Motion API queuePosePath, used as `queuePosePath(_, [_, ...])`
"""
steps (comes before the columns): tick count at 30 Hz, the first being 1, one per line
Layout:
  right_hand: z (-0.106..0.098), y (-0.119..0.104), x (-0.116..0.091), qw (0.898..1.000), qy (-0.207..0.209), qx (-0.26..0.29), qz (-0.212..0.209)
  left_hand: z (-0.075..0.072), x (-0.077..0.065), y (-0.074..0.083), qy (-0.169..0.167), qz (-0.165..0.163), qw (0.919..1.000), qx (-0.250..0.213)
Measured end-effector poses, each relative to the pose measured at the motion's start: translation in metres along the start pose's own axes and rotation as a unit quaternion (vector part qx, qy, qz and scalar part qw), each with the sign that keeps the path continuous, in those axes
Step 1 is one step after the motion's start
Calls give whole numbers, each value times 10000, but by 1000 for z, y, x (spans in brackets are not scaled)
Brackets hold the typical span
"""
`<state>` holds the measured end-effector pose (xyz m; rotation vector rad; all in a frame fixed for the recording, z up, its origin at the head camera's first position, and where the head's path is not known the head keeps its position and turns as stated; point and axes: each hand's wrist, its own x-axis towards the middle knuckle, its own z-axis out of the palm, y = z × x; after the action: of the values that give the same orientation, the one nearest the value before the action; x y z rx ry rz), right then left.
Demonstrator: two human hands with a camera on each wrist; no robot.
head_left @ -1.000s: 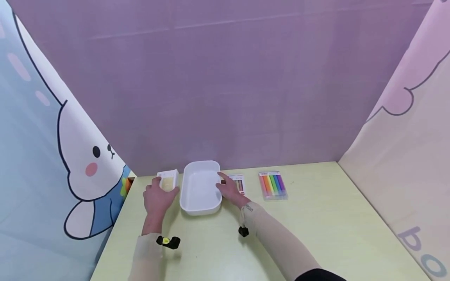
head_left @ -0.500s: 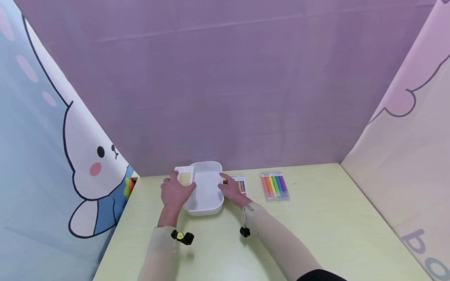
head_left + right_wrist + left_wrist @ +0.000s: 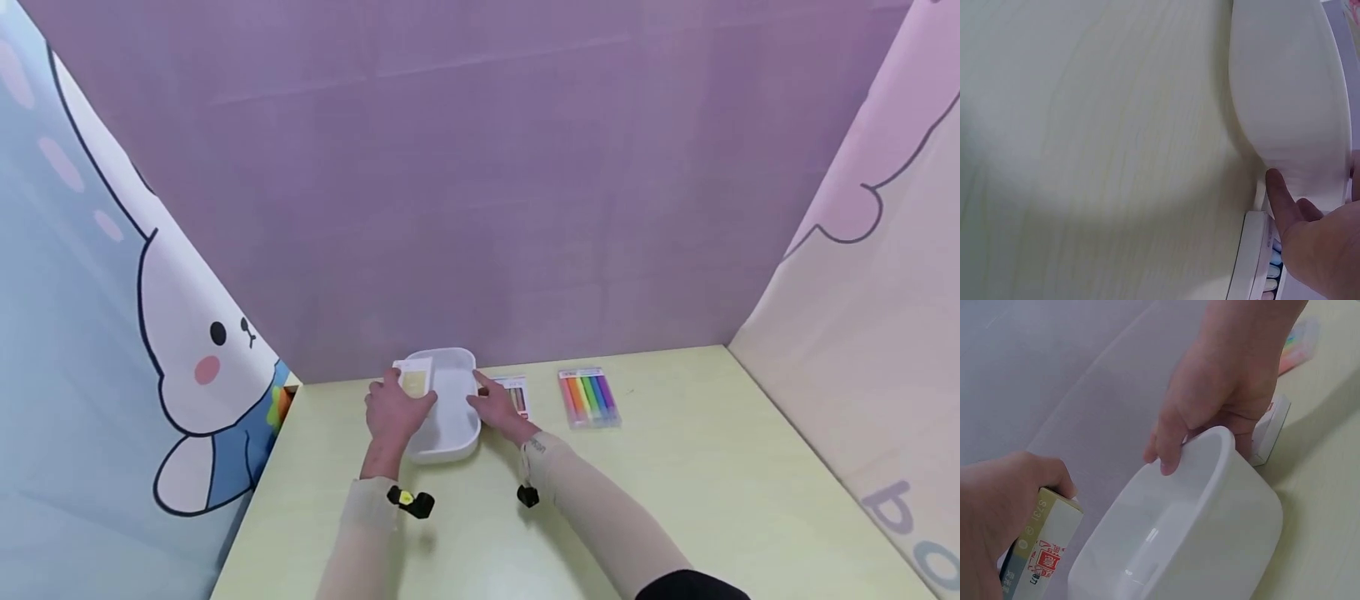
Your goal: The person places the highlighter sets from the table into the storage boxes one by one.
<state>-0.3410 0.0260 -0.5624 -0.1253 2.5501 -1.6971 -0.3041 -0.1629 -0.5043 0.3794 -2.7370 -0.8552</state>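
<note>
My left hand [image 3: 396, 414] grips a small white box [image 3: 414, 380] with a pale yellow panel. In the head view it is over the left part of a white plastic tub [image 3: 455, 421]. The left wrist view shows the box's printed side [image 3: 1046, 550], olive, grey and white with red marks. My right hand [image 3: 501, 408] pinches the tub's right rim, thumb on the outer wall and fingers over the edge in the left wrist view. The inside of the tub [image 3: 1154, 531] is only partly visible there. Right beside it lies a flat box of coloured sticks [image 3: 517, 393], partly covered by my right hand.
A clear pack of rainbow-coloured markers [image 3: 588, 398] lies farther right on the pale wooden table [image 3: 675, 467]. A purple cloth [image 3: 480, 183] stands directly behind the table's back edge. Printed cloths hang at the left [image 3: 202, 392] and right [image 3: 862, 350].
My left hand has carried the white box rightward, from beside the tub to over its left part. My right hand keeps its hold on the rim.
</note>
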Motion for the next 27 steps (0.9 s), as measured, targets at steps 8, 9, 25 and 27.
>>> queuePosePath(8, [-4,6,-1,9999,-51,-111,-28,17,0,5,108,53,9999,60])
queuePosePath(9, [-5,6,-1,9999,-42,-113,-24,19,0,7,100,59,9999,81])
queuePosePath(25, [1,2,-1,9998,-36,-198,36,38,-5,18,557,174,9983,81])
queuePosePath(27, [1,1,-1,9998,-46,-205,27,39,-5,17,509,189,9985,77])
